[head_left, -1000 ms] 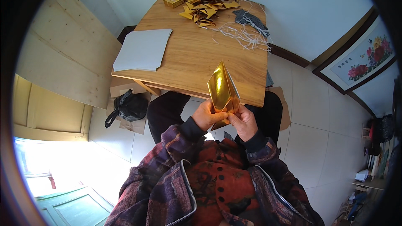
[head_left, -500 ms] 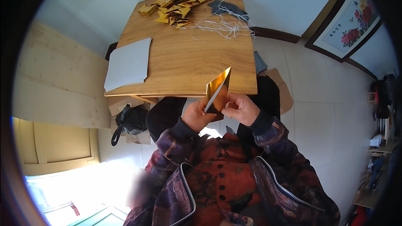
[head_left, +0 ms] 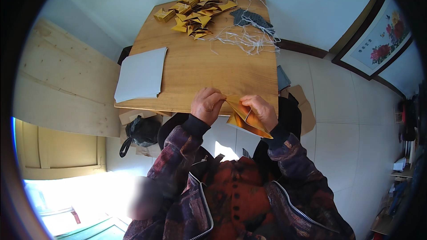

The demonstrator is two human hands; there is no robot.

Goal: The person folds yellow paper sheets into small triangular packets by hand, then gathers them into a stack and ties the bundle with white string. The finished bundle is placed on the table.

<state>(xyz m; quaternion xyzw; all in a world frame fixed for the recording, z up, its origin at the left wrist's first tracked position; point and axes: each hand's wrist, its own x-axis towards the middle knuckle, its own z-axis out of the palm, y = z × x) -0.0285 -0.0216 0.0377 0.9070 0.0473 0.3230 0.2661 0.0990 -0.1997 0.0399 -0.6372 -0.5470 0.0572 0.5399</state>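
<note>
Gold paper (head_left: 246, 120) now points to four o'clock, not one | my left hand (head_left: 207, 106) and right hand (head_left: 261, 110) pinch it | seemingly mid-fold

Glare whitens the lower-left floor (head_left: 113, 182), and lines bend toward the dark rim.

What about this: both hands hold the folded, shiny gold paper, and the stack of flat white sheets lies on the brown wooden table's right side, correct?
Not quite: the head view shows the stack of flat white sheets on the brown wooden table's left side. The rest is right.
</note>
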